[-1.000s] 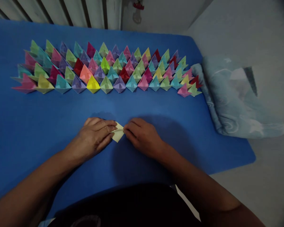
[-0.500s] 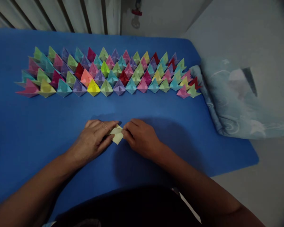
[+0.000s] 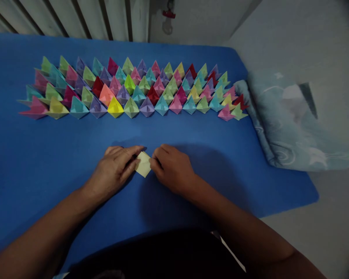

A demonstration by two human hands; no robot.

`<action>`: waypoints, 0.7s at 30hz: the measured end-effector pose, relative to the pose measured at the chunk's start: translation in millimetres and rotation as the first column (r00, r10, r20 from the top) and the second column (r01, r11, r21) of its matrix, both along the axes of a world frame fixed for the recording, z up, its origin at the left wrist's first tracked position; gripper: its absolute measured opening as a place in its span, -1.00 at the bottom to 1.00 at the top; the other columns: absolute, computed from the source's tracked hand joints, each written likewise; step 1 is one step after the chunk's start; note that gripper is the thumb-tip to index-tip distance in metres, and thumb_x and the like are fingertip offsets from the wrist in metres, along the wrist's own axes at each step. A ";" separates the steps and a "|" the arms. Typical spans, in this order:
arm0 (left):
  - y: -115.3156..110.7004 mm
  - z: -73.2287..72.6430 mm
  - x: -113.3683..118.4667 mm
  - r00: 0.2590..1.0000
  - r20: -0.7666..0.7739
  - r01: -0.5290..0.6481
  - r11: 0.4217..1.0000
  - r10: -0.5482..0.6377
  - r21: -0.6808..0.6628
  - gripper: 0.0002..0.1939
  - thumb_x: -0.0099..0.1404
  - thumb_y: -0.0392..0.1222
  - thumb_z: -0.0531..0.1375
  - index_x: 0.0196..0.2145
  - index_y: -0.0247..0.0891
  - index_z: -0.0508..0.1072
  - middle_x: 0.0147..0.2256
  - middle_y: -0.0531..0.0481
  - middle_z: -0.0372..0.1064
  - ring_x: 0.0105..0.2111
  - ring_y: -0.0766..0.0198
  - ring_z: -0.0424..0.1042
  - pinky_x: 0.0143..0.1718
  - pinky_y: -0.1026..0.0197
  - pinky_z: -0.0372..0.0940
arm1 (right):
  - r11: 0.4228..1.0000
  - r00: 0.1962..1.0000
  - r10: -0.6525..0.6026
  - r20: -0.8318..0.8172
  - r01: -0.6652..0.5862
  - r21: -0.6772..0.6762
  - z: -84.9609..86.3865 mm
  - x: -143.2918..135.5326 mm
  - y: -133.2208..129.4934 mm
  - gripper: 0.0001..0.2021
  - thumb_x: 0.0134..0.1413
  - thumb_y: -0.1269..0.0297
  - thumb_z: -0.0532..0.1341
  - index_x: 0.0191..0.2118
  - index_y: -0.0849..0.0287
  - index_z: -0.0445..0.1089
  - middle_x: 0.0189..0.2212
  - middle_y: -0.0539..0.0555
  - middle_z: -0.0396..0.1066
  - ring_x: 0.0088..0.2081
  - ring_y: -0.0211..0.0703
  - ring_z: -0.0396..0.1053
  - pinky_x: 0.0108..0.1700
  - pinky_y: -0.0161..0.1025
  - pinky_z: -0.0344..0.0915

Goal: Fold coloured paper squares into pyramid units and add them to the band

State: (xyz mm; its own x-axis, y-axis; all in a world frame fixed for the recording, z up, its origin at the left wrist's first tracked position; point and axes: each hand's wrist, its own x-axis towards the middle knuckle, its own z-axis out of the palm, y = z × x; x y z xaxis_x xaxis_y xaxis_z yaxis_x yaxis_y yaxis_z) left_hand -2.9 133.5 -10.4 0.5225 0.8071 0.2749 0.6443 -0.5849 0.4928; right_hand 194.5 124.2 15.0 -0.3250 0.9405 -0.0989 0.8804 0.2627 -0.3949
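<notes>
A small pale-yellow folded paper [image 3: 143, 165], diamond-shaped, is held low over the blue surface between both hands. My left hand [image 3: 116, 164] grips its left corner, thumb in front and fingers behind. At the right corner my right hand [image 3: 171, 166] pinches the paper between thumb and curled fingers. Beyond the hands stand several rows of folded paper boats [image 3: 131, 108] in pink, green, blue, purple, red and yellow. The far side of the paper is hidden.
The blue tabletop [image 3: 75, 155] reaches under everything. A folded light-blue blanket [image 3: 282, 128] lies over its right edge. White slats [image 3: 116, 19] stand behind the table, and a red clip [image 3: 168, 14] hangs near the wall.
The paper's upper flap, partly lifted before, now lies flatter, so the paper shows as a plain diamond. My left fingers have drawn slightly left; the right hand stays nearly in place.
</notes>
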 end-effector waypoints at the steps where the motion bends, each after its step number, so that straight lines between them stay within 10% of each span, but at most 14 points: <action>1: 0.0 -0.1 0.0 1.000 0.004 0.001 1.000 -0.001 0.006 -0.67 0.46 -0.14 0.03 0.13 -0.14 0.35 -0.16 -0.06 0.55 -0.23 0.15 0.52 -0.10 0.01 0.35 | 1.000 1.000 -0.003 0.006 0.003 -0.004 0.8 -0.6 0.2 -0.81 0.27 0.31 0.08 -0.30 0.21 0.41 -0.30 0.12 0.46 -0.29 -0.16 0.35 -0.34 -0.25 0.09; 21: -0.5 -3.1 1.1 0.997 -0.063 -0.036 0.996 0.041 0.081 -0.67 0.44 -0.16 0.08 0.12 -0.23 0.37 -0.14 -0.11 0.51 -0.14 0.13 0.48 -0.09 0.08 0.29 | 0.996 0.998 -0.009 0.066 0.015 -0.088 9.6 -4.6 4.6 -0.82 0.26 0.30 0.06 -0.21 0.18 0.40 -0.26 0.08 0.42 -0.29 -0.17 0.31 -0.43 -0.21 -0.12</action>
